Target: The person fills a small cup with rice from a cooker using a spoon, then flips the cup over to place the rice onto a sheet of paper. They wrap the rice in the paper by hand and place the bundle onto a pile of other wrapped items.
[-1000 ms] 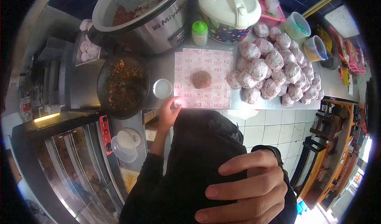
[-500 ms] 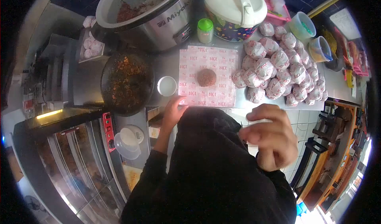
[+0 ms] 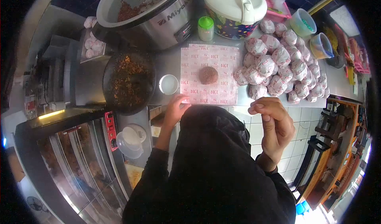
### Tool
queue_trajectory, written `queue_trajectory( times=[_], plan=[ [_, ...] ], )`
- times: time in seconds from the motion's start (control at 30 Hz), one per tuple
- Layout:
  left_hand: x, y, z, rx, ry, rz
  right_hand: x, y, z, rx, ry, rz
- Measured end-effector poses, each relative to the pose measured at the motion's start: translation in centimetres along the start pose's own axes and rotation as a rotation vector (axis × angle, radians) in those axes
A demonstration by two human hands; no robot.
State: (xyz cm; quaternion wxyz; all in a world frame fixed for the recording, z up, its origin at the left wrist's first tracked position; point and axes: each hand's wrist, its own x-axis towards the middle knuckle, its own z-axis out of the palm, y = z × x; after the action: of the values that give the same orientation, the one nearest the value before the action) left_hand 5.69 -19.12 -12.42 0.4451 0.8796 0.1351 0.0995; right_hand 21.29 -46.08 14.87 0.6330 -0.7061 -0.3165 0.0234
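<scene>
My left hand (image 3: 176, 109) is at the front left corner of the printed wrapping paper (image 3: 192, 63), its fingertips closed on that corner. Several sheets seem to lie stacked slightly out of line. A round mound of reddish-brown rice (image 3: 208, 75) sits near the middle of the top sheet. My right hand (image 3: 276, 125) is raised in front of the counter edge, right of the paper, fingers curled in toward the thumb and nothing visible in them. Just left of the paper stands a small white cup (image 3: 168, 84).
Paper-wrapped balls (image 3: 281, 57) are heaped on the right. Behind stand a large Miyako rice cooker (image 3: 166, 25), a lidded patterned pot (image 3: 234, 23) and a green-capped jar (image 3: 205, 29). A dark pan of browned food (image 3: 129, 101) sits left; plastic tubs (image 3: 303, 23) are back right.
My right hand has slowed from a blur and its fingers have drawn together, still in front of the counter. The left hand stays at the paper's corner. The view has shifted slightly.
</scene>
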Motion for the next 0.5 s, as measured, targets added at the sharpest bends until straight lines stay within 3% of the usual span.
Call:
queue_trajectory(
  times=[0.27, 0.33, 0.5],
  plan=[
    [0.03, -0.04, -0.03, -0.059, 0.005, -0.038, -0.35, 0.17, 0.02, 0.011, 0.006, 0.026],
    [0.10, -0.17, -0.13, 0.052, 0.024, 0.064, -0.35, 0.19, 0.02, 0.014, 0.004, 0.019],
    [0.08, -0.55, 0.10, 0.041, 0.024, 0.049, -0.38, 0.02, 0.04, 0.000, 0.008, 0.040]
  ],
)
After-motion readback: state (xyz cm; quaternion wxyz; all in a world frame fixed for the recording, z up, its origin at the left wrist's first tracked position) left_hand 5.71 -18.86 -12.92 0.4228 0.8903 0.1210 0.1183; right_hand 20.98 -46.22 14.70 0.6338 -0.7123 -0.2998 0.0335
